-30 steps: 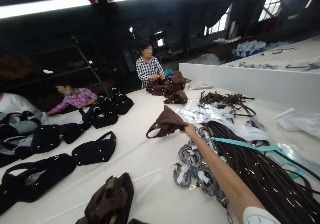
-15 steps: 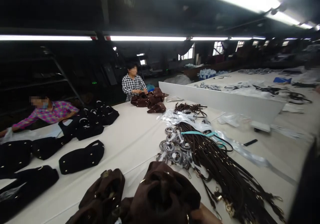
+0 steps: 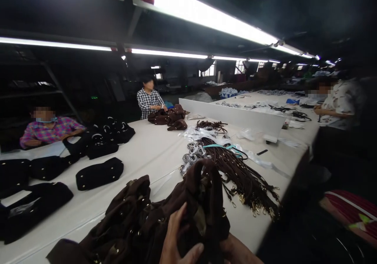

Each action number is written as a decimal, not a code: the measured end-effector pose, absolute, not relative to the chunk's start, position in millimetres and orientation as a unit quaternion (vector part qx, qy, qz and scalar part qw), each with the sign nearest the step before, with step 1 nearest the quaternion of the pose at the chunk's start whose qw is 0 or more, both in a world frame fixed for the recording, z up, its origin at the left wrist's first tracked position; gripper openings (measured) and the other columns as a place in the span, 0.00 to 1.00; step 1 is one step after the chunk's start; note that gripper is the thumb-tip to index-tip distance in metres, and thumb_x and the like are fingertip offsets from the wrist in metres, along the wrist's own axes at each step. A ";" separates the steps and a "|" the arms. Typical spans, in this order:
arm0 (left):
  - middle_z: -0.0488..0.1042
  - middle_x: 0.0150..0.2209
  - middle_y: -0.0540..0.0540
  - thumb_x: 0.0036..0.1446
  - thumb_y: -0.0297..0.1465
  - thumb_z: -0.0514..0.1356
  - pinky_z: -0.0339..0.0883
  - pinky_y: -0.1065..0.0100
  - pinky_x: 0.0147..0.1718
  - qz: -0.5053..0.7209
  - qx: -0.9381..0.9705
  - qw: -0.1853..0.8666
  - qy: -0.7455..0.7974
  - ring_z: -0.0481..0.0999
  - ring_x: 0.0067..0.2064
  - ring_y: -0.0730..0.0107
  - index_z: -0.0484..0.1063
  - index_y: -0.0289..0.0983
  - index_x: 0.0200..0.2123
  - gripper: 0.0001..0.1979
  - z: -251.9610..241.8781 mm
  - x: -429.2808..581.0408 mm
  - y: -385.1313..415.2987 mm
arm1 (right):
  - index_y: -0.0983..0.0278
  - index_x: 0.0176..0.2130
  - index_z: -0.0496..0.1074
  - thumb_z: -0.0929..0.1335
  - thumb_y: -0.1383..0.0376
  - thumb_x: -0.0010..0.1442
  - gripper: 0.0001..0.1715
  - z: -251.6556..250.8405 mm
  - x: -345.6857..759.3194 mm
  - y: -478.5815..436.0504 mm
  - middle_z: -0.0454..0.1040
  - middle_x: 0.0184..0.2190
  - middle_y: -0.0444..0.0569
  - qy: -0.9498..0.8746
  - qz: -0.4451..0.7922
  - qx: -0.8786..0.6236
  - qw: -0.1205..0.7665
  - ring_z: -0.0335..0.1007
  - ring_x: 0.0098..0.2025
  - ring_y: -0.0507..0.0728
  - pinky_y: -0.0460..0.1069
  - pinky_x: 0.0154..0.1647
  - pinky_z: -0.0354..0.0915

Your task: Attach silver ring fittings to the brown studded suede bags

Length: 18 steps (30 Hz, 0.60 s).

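A dark brown bag [image 3: 210,201] with a raised handle loop stands near the table's front edge. At its left side is my left hand [image 3: 179,238], with thumb and fingers apart, against the brown fabric. My right hand [image 3: 238,250] is at the bag's lower right, its fingers hidden behind the fabric. More brown bags [image 3: 126,217] with gold studs lie heaped to the left. Behind the bag are a bundle of dark brown straps [image 3: 241,173] with gold clasps and a cluster of wrapped rings [image 3: 191,154].
Black bags [image 3: 100,173] lie on the left of the white table [image 3: 141,154]. A low white divider [image 3: 235,116] stands at the back. Two people stand or sit across the table, and another is at the far right. A red striped item [image 3: 353,213] is at lower right.
The view has shifted, bringing the far-right person into sight. The bag's handle loop now stands up, and my left hand has come into view beside it.
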<state>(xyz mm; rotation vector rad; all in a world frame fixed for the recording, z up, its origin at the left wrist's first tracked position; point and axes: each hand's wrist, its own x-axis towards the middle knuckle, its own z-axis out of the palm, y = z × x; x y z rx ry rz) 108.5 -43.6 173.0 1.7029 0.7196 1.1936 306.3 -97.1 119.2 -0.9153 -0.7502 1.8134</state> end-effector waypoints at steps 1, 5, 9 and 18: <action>0.62 0.58 0.40 0.51 0.42 0.65 0.73 0.57 0.51 0.486 0.688 0.448 0.301 0.68 0.58 0.51 0.58 0.44 0.62 0.37 177.1 108.4 -46.8 | 0.63 0.34 0.76 0.74 0.62 0.46 0.12 115.5 303.5 -99.7 0.74 0.28 0.49 -0.291 0.735 -0.376 0.484 0.70 0.26 0.53 0.44 0.24 0.65; 0.63 0.54 0.40 0.50 0.44 0.66 0.72 0.53 0.51 0.560 0.619 0.326 0.444 0.72 0.51 0.55 0.57 0.43 0.62 0.39 190.1 92.1 -47.3 | 0.68 0.32 0.75 0.75 0.66 0.42 0.14 103.5 301.6 -103.7 0.75 0.28 0.53 -0.265 0.718 -0.394 0.508 0.73 0.25 0.54 0.39 0.14 0.52; 0.64 0.55 0.42 0.54 0.47 0.62 0.68 0.51 0.55 0.544 0.639 0.286 0.463 0.71 0.52 0.55 0.67 0.42 0.56 0.28 201.6 72.0 -31.1 | 0.70 0.33 0.74 0.76 0.66 0.41 0.17 99.2 305.7 -104.7 0.75 0.27 0.53 -0.247 0.732 -0.409 0.486 0.73 0.25 0.55 0.37 0.11 0.48; 0.66 0.57 0.40 0.56 0.43 0.62 0.64 0.54 0.58 0.507 0.679 0.343 0.406 0.66 0.59 0.55 0.65 0.40 0.56 0.26 200.9 109.5 -21.0 | 0.70 0.45 0.71 0.75 0.56 0.49 0.28 109.8 307.0 -87.8 0.77 0.34 0.57 -0.340 0.610 -0.446 0.560 0.76 0.33 0.62 0.42 0.15 0.62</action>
